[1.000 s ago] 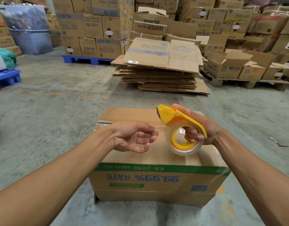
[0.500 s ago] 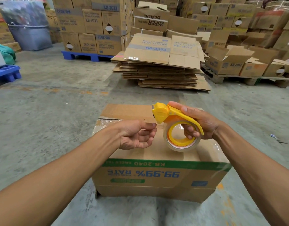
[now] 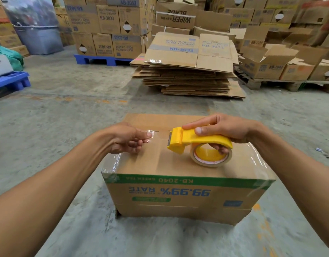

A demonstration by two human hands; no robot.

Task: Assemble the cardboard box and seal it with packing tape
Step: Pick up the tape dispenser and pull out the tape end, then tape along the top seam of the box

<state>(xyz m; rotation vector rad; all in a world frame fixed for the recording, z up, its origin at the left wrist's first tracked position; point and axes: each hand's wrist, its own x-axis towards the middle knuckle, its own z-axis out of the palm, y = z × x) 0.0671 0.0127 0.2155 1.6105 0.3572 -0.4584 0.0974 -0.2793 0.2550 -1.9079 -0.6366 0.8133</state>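
Note:
A closed cardboard box (image 3: pixel 180 197) with a green stripe and upside-down blue print stands on the concrete floor in front of me. Clear tape shines on its left and right top edges. My right hand (image 3: pixel 225 128) grips a yellow tape dispenser (image 3: pixel 195 140) with a roll of clear tape, held just above the right half of the box top. My left hand (image 3: pixel 129 139) pinches the loose end of the tape (image 3: pixel 150 135) between thumb and fingers, over the left part of the top near the flap seam. A short stretch of tape spans the gap between the two hands.
A pile of flattened cartons (image 3: pixel 191 71) lies straight ahead. Stacked boxes on a blue pallet (image 3: pixel 102 59) stand at the back left, open boxes on a wooden pallet (image 3: pixel 271 83) at the right. Another blue pallet (image 3: pixel 9 80) is at the far left. Bare concrete surrounds the box.
My hands have drawn apart: the left now holds the tape end further left, the dispenser has tilted flatter and dropped closer to the box top.

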